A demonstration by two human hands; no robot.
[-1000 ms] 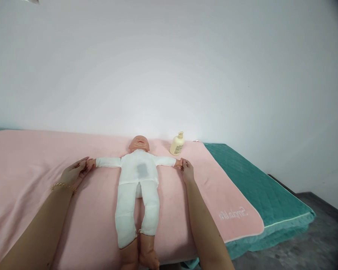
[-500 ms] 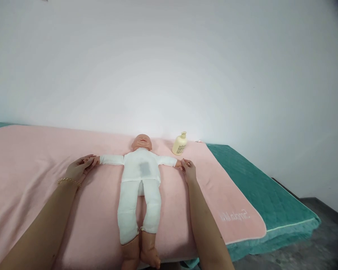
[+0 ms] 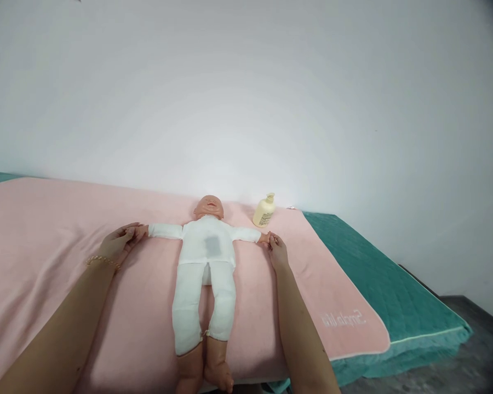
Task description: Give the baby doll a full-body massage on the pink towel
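A baby doll [image 3: 207, 246] lies on its back on a pink blanket [image 3: 312, 284], its head toward the wall and its bare feet toward me. Its body is white cloth with a grey patch on the chest; both arms stretch out sideways. My left hand [image 3: 121, 243], with a beaded bracelet at the wrist, is closed around the doll's hand on the left side. On the right side, my right hand [image 3: 277, 249] pinches the doll's other hand between thumb and fingers.
A cream pump bottle [image 3: 264, 212] stands on the blanket beyond the doll's right-side arm, near the white wall [image 3: 246, 98]. Under the blanket is a green quilted bed cover [image 3: 378, 279], which shows at the right. Grey floor [image 3: 443, 361] lies past its edge.
The view has shifted very slightly. Both hands keep their hold on the doll's hands, and the doll's arms stay stretched out.
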